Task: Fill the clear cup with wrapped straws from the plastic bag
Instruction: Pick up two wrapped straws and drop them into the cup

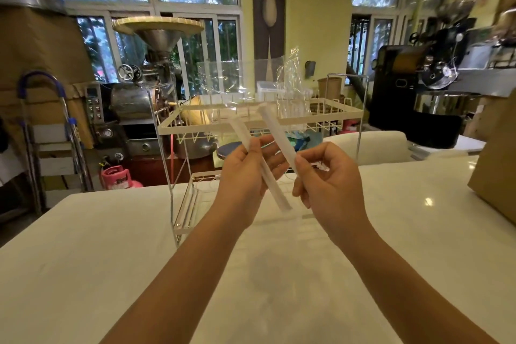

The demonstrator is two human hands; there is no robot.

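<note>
My left hand [248,167] grips a white wrapped straw [275,193] that slants from upper left to lower right across the palm. My right hand [326,176] pinches a second wrapped straw [275,131] that points up and to the left, so the two straws cross between my hands. Both hands hover above the white table, in front of the wire rack. A crumpled clear plastic bag [290,84] stands on the rack's top shelf [279,121]. I cannot make out a clear cup with certainty among the transparent shapes there.
The white wire rack with clear side panels [173,176] stands on the white table [111,246]. A brown cardboard box [497,170] sits at the table's right edge. Coffee roasting machines [145,86] fill the room behind.
</note>
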